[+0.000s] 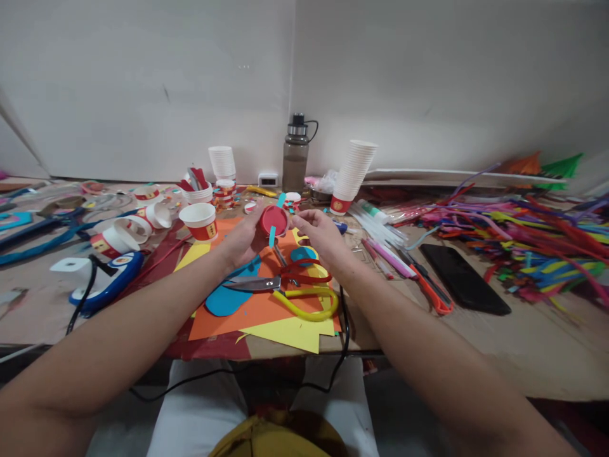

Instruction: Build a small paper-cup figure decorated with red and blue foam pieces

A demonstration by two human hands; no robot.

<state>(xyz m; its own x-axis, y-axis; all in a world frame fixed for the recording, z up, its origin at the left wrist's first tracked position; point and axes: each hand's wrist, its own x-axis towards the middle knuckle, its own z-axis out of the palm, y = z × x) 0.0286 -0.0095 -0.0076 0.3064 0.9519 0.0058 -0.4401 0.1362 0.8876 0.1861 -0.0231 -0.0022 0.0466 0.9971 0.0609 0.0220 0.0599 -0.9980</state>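
My left hand [245,240] is closed around a small round red piece [275,220], which has a pale rim and teal strips [272,237] sticking out above and below. Close to its right side is my right hand [321,233], fingers bent and thumb and forefinger near each other; whatever they pinch is too small to make out. Below both hands, scissors [257,284] with one red and one yellow handle loop lie on orange paper [204,327]. Blue cut foam or paper [221,301] and yellow sheets [290,336] lie around them.
A white and red paper cup [198,222] stands left of my hands. Behind are a water bottle [295,155] and a leaning cup stack [353,174]. To the right lie a utility knife [431,289], a black phone [464,279] and colourful pipe cleaners [537,235]. A blue-and-white device [109,282] sits left.
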